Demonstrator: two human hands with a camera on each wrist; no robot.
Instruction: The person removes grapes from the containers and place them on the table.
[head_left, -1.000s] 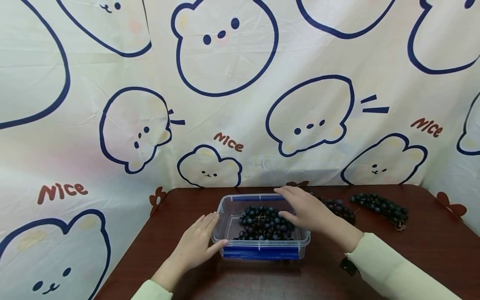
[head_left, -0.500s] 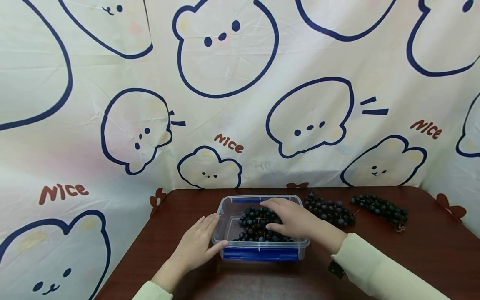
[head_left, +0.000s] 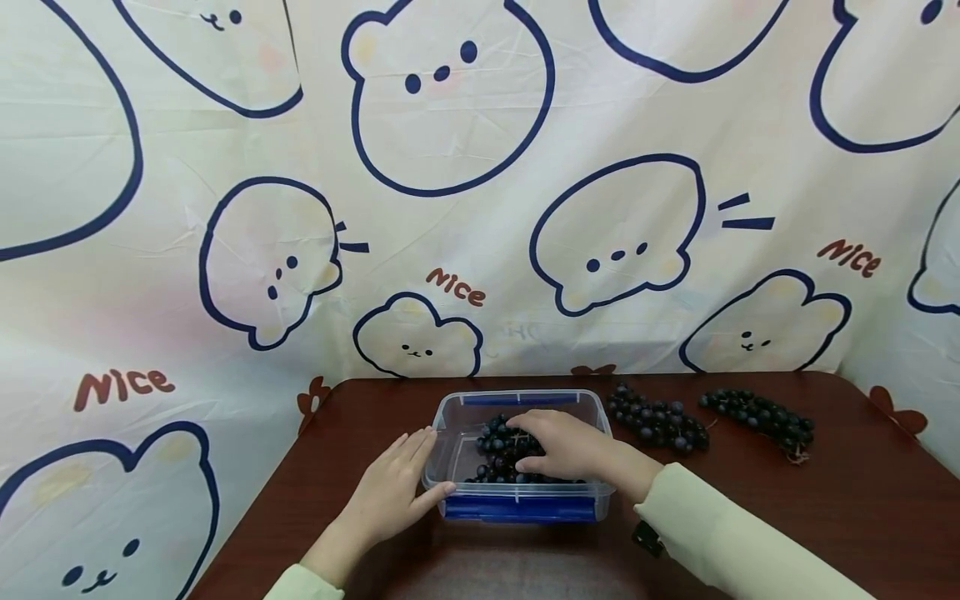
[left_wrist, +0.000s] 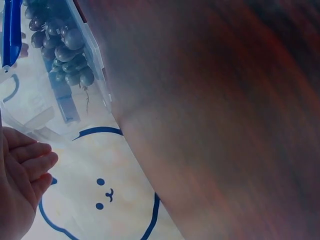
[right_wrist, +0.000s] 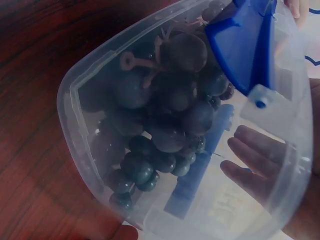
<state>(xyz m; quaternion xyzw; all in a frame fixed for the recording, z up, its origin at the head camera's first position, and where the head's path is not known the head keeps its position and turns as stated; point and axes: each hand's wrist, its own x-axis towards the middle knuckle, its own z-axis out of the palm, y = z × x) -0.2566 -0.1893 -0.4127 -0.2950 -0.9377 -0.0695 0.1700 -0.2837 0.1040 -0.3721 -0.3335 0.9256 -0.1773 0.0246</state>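
Though between both hands point(head_left: 393, 485) point(head_left: 566, 444), grapes point(head_left: 497, 454) nearer right.

The head view looks forward and down from above the near side of the clear plastic box with blue clips point(head_left: 517, 490), far enough back to frame the whole box, the dark red-brown wooden tabletop point(head_left: 525, 554) and the white bear-print cloth point(head_left: 495, 233) behind it. The left wrist view faces the box from low at its near left, rolled sideways, catching only part. The right wrist view, nearest, peers through the box's clear wall from its near right, rolled oppositely. All three share the box and its round blue-black grapes point(head_left: 493, 454).
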